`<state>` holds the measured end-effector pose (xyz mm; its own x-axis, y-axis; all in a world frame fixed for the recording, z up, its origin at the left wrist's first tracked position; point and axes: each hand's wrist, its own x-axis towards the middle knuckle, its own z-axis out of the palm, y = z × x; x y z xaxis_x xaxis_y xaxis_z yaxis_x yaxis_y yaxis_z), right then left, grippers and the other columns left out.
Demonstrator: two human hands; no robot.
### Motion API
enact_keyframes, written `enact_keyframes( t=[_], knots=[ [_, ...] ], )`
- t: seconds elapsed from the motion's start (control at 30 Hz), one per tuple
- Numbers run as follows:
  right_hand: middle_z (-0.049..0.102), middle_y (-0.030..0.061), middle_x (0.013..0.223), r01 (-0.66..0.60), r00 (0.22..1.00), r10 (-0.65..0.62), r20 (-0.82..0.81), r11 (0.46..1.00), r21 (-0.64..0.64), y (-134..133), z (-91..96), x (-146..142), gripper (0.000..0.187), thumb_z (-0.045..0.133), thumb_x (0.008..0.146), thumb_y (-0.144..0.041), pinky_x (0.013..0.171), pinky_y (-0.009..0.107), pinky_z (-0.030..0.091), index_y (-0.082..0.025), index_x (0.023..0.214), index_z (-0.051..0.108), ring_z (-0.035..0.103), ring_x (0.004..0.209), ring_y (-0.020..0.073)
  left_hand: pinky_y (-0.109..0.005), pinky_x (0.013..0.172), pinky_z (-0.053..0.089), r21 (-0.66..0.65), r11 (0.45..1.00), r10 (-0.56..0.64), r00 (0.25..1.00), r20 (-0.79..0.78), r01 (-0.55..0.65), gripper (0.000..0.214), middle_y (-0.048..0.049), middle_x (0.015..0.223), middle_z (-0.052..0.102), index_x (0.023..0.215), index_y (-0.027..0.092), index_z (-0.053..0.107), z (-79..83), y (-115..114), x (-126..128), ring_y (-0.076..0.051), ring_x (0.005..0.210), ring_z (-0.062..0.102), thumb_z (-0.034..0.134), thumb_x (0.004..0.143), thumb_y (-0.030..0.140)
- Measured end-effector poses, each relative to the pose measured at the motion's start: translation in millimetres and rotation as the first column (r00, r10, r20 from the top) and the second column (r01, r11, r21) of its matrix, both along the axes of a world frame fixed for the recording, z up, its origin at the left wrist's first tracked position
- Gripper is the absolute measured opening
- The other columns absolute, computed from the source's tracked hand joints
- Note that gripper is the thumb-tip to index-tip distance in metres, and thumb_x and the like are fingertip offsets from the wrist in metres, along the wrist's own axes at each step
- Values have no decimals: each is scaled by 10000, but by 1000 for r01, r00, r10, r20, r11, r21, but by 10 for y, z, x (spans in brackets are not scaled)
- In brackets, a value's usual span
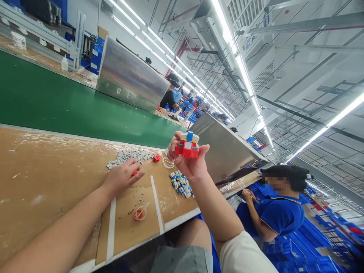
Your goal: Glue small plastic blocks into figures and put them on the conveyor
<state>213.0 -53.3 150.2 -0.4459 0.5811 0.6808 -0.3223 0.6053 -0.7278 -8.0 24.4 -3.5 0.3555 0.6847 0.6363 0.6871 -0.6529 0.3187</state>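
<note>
My right hand [193,167] is raised above the bench. Its fingers and thumb grip a toy part [187,145] with a red base, grey sides, a white and yellow top and a blue middle stripe. On the bench to the left, my left hand [123,175] has its fingers bent around a small red plastic part [134,173], mostly hidden by the hand. Just beyond it lies a spread of grey plastic pieces [129,155], with another red part [157,158] at its right end. Several blue, white and yellow pieces [181,184] are heaped below my right hand.
A small cup [140,214] of reddish liquid with a stick in it stands near the bench's front edge. White tape strips [156,201] cross the cardboard. A green conveyor belt [57,98] runs behind, with metal panels [131,79]. A co-worker [278,212] sits at the right.
</note>
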Motion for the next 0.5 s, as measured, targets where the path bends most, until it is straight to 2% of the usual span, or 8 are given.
enact_keyframes(
  t=[0.13,0.27,0.4,0.5],
  knots=[
    [590,66,898,59,998,-58,16,996,-72,39,-45,-21,1003,717,593,-991,592,253,435,-197,1199,630,374,635,77,-335,655,359,21,1000,5,1000,7,-5,732,-73,1165,646,963,198,657,-13,7,4,-203,822,642,225,1051,782],
    [655,87,998,68,998,-69,-7,989,-131,215,-129,-15,942,798,601,-911,613,231,448,-209,1214,653,471,714,93,-335,673,366,-2,1000,15,1000,-22,-16,669,-68,1166,641,964,198,636,-4,-11,14,-201,833,650,254,1071,737],
    [691,65,998,110,994,-102,47,966,-234,638,-202,-104,810,952,576,-676,634,202,469,-191,1166,679,541,741,79,-348,721,402,-23,999,24,997,-68,-25,548,-59,1205,636,978,200,638,22,-53,44,-209,882,673,332,1097,638],
    [712,89,1141,253,963,-212,164,922,-292,1145,-255,-290,857,995,469,-591,772,232,561,-156,1132,670,634,877,105,-356,746,421,-32,997,66,990,-121,-70,458,-64,1234,636,1025,194,657,22,-60,72,-221,915,686,408,1102,571]
  ],
)
